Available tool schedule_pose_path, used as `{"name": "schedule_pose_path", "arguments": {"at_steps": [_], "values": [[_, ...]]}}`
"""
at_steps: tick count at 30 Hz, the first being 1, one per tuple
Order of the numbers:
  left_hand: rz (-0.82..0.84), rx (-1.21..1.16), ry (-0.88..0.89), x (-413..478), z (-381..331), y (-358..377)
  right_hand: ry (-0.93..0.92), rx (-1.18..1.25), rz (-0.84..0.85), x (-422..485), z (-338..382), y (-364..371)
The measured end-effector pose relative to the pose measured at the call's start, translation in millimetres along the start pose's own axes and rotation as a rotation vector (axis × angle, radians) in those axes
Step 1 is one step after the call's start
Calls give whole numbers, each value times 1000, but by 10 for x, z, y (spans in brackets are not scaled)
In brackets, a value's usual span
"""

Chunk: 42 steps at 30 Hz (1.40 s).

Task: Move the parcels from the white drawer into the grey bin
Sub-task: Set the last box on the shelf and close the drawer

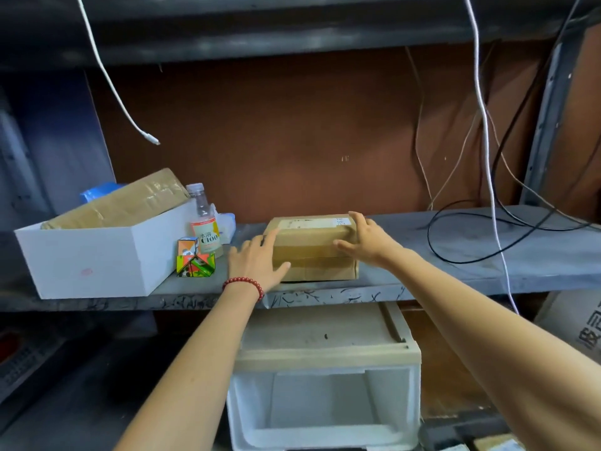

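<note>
The drawer point(325, 364) below looks empty and one bundle point(123, 203) already lies in the pale box point(97, 258), likely the bin, while left hand point(257, 258) and right hand point(370, 240) press straight, spread fingers against what seems the last parcel point(312, 244), sitting on the shelf point(455, 255).

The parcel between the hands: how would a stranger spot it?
On the grey shelf, right of the white box and drink bottle, sits a brown cardboard parcel with a white label on top. Unlike the taped parcel tilted in the white box, it lies flat on the shelf, the left hand and right hand at its ends.
</note>
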<state>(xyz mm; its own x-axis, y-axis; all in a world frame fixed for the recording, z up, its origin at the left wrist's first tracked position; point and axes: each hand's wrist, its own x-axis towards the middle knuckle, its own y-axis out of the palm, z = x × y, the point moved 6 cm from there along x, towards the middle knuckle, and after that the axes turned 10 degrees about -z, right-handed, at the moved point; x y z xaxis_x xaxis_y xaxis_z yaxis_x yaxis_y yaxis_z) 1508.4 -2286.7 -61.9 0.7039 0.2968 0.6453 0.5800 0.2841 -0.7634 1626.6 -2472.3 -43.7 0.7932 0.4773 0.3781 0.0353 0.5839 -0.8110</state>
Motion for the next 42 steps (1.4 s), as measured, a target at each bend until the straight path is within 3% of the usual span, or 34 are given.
{"name": "schedule_pose_path", "arguments": {"at_steps": [5,9,12,16,24,29,35,38,42], "values": [[33,-176,-116,64,9,114,82,281,-55,58,-72,105],[45,-539,-434,-3,72,221,393,577,-84,63,-209,150],[18,-656,-595,-59,137,260,481,786,-15,23,-268,191],[-17,-751,-546,-47,107,137,510,846,95,-58,-276,123],[-101,-835,-452,54,70,-316,540,1058,103,-154,-361,-83],[-50,-740,-386,145,145,-480,564,1188,55,-140,-454,-208],[30,-876,-356,134,90,-563,519,1202,44,-114,-416,-257],[12,-883,-400,136,126,-633,491,1223,-9,-60,-389,-322],[79,-1059,-562,159,170,-603,493,1125,6,-53,-375,-334]]}}
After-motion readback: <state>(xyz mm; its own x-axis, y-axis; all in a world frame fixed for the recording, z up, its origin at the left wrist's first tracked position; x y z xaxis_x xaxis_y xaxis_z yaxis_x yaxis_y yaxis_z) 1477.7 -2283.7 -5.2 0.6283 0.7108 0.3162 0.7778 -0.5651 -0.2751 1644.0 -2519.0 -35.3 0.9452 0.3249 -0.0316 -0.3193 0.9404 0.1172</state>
